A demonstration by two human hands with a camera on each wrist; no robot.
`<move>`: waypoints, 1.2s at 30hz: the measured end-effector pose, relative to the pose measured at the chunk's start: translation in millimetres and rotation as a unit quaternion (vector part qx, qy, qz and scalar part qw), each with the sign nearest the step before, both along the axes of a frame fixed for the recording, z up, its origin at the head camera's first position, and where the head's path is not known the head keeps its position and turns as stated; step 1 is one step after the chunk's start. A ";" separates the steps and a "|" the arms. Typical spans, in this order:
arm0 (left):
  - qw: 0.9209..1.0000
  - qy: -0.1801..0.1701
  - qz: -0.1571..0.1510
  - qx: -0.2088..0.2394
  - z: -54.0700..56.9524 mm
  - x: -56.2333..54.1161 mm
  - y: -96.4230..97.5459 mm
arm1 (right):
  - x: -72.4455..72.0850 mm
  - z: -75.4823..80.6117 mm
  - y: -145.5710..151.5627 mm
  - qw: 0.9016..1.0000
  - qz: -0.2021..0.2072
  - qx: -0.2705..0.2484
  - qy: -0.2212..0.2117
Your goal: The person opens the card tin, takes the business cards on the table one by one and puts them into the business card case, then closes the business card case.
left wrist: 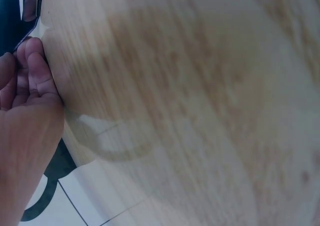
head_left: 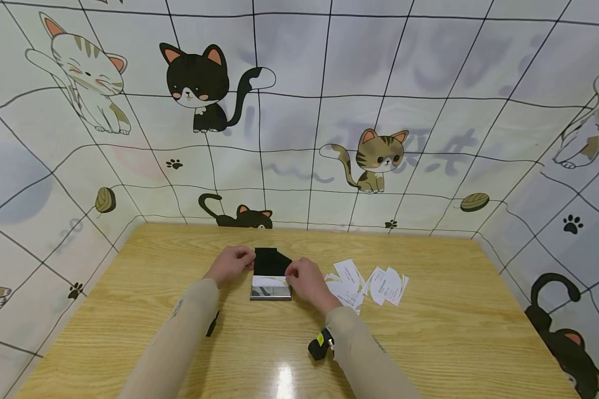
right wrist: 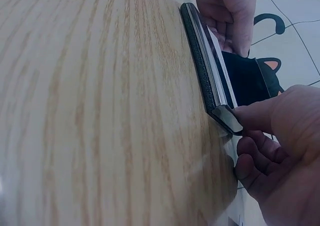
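Note:
A business card case (head_left: 270,293) lies open on the table, its shiny metal front toward me and its black flap (head_left: 268,261) folded back to the far side. White cards show inside, along the metal frame. My left hand (head_left: 231,262) pinches the flap's left edge; in the left wrist view its fingertips (left wrist: 35,47) meet the dark edge. With thumb and fingers, my right hand (head_left: 309,281) grips the case's right side. In the right wrist view, the right thumb (right wrist: 255,115) lies against the metal corner of the case (right wrist: 202,61).
Loose white business cards (head_left: 346,288) lie spread to the right of the right hand, with another fan of cards (head_left: 388,285) beside them. A black device with a yellow label (head_left: 319,344) sits at the right forearm. Behind the wooden table (head_left: 259,360) hangs a cat-print cloth (head_left: 289,122).

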State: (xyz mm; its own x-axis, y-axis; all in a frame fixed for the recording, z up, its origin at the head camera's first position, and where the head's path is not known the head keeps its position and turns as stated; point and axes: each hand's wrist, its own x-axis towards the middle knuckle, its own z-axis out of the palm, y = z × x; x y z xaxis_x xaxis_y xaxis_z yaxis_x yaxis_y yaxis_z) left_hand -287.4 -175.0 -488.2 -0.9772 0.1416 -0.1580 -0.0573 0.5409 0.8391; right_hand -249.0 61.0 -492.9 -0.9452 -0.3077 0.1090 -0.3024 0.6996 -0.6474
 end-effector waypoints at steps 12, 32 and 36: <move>1.000 0.004 0.001 -0.001 1.4 0.5 3.6 | -0.1 0.4 6.3 1.000 0.013 0.003 0.005; 1.000 0.015 -0.010 -0.010 4.2 1.5 -0.4 | -14.6 18.8 76.2 0.997 -0.068 -0.009 -0.026; 1.000 0.015 -0.007 -0.008 1.8 2.0 -0.7 | -16.2 20.6 91.6 0.996 -0.076 0.007 -0.039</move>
State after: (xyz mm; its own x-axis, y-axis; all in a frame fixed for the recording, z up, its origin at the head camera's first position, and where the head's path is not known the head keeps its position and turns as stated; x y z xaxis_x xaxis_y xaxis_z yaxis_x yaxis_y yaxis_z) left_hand -285.3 -175.8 -486.3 -0.9794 0.1539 -0.1306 -0.0236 0.5551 0.8314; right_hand -265.2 152.6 -472.3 -0.9864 -0.1614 0.0296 -0.1412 0.7429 -0.6544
